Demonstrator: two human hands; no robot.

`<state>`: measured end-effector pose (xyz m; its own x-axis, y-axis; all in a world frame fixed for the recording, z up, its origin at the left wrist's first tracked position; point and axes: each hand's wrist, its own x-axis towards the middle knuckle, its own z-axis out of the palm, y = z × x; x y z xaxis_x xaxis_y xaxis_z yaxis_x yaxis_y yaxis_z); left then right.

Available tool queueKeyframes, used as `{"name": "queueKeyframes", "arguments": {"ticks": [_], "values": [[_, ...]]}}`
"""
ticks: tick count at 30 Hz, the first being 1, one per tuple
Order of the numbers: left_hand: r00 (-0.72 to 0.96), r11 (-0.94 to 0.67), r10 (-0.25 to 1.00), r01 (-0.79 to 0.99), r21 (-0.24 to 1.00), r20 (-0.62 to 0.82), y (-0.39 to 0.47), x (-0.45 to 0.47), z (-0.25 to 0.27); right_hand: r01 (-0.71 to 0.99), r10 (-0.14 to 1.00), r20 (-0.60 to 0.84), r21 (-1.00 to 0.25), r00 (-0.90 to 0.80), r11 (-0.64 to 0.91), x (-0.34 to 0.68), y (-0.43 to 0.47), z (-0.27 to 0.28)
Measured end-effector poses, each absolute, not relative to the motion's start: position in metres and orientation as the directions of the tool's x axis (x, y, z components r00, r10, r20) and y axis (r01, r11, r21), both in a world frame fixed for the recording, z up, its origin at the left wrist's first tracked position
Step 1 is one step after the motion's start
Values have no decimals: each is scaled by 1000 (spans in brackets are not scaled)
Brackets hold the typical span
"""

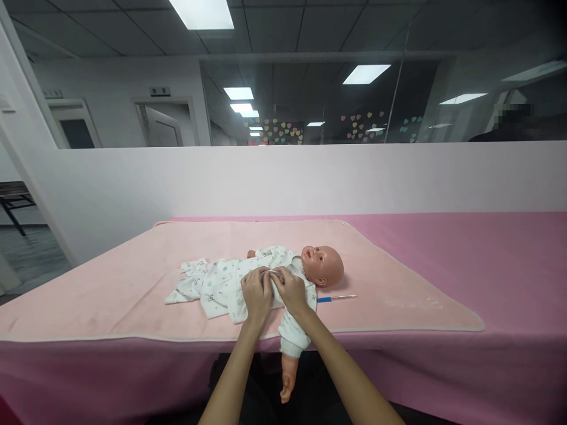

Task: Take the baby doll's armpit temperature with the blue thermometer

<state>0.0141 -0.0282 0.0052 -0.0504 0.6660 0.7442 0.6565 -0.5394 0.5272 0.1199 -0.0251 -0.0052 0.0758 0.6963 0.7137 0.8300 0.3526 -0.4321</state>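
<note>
A baby doll [323, 265] lies on its back with its head to the right, wearing a white patterned baby outfit [217, 287]. Over its chest, my left hand [257, 293] and my right hand [291, 290] are close together, fingers pinched. Between the fingertips shows a thin white cloth tie [274, 271] of the outfit; its ends are hidden by my fingers. One sleeved doll arm [290, 369] hangs over the table's near edge, between my forearms. The outfit's legs [183, 290] lie flat to the left.
Beside the doll's head lies a thin stick-like tool with a blue handle [325, 300]. A pale pink blanket [398, 310] is spread under the doll, over a darker pink tablecloth [509, 277]. Behind the table stands a white half wall [310, 180] with glass above.
</note>
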Motion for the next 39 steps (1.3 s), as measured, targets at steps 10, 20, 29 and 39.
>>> {"name": "queueKeyframes", "arguments": {"ticks": [10, 20, 29, 39], "values": [[-71, -550, 664, 628, 551, 744, -28, 14, 6, 868, 708, 704, -378, 43, 323, 120, -25, -6], [-58, -539, 673, 644, 543, 737, -29, 14, 7, 899, 700, 713, -331, 39, 287, 121, -25, -5], [-33, -529, 683, 667, 525, 730, -28, 16, 7, 923, 683, 727, -308, 71, 232, 120, -24, -5], [47, -552, 658, 709, 438, 752, -32, 16, 8, 914, 696, 709, -348, 112, 208, 120, -24, -5]]}}
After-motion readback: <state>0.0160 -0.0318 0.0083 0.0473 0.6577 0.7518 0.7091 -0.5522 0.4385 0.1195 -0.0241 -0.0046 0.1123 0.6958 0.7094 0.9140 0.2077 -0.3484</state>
